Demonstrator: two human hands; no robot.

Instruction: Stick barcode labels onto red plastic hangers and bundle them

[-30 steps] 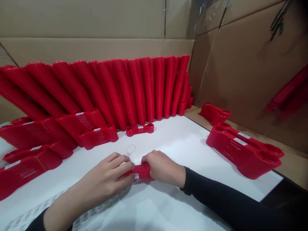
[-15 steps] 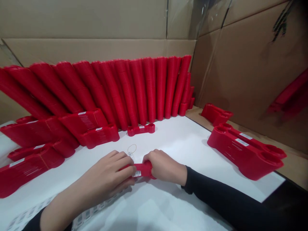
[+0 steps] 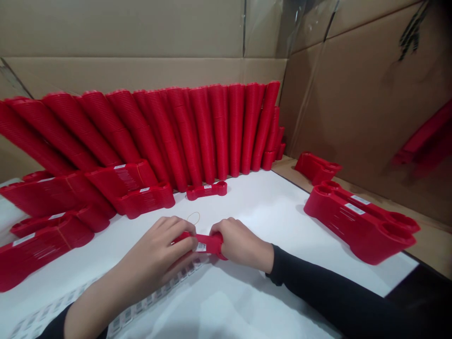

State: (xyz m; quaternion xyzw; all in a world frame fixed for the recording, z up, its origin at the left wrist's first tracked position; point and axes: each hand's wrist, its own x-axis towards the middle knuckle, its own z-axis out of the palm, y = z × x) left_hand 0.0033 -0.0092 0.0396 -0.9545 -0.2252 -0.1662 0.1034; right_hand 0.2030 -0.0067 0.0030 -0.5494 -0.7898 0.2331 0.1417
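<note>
Between my hands is a small red plastic piece (image 3: 210, 244) with a white barcode sticker (image 3: 201, 247) on its upward face. The fingers of my left hand (image 3: 168, 246) are closed about its left part and rest beside the sticker, covering that end. Around its right end, my right hand (image 3: 236, 245) is wrapped with the thumb side toward me. A thin rubber band (image 3: 193, 217) lies on the white table just beyond the piece. Under my left forearm is a sheet of barcode stickers (image 3: 141, 306), partly hidden.
Tall stacks of nested red pieces (image 3: 201, 136) lean along the cardboard wall (image 3: 141, 28). Labelled red bundles stand at the left (image 3: 49, 240) and right (image 3: 360, 221). One short labelled stack (image 3: 207, 190) sits ahead on the white tabletop (image 3: 268, 202).
The red piece has tilted and shifted slightly away from me, its sticker higher in view. A second barcode label beyond it no longer shows. My left hand has moved slightly; more sticker sheet is visible.
</note>
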